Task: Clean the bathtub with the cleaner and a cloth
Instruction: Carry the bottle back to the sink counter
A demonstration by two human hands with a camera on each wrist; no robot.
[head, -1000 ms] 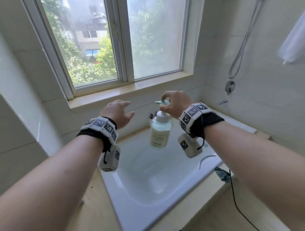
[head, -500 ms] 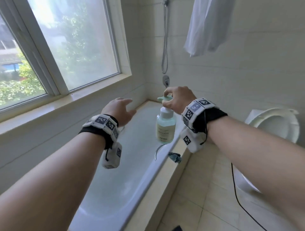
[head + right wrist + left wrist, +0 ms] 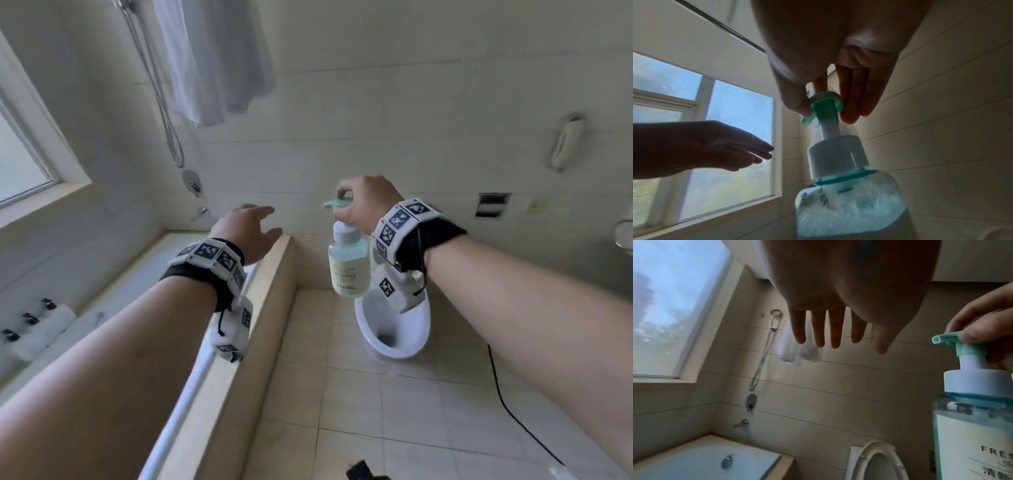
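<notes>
— Where's the cleaner bottle?
— Hanging upright from the right hand, fingers pinched round its green pump head, out over the floor tiles beside the toilet.
— And the bathtub?
— Off to its left, beyond the ledge. The left hand, fingers spread and empty, is nearer the bathtub.
</notes>
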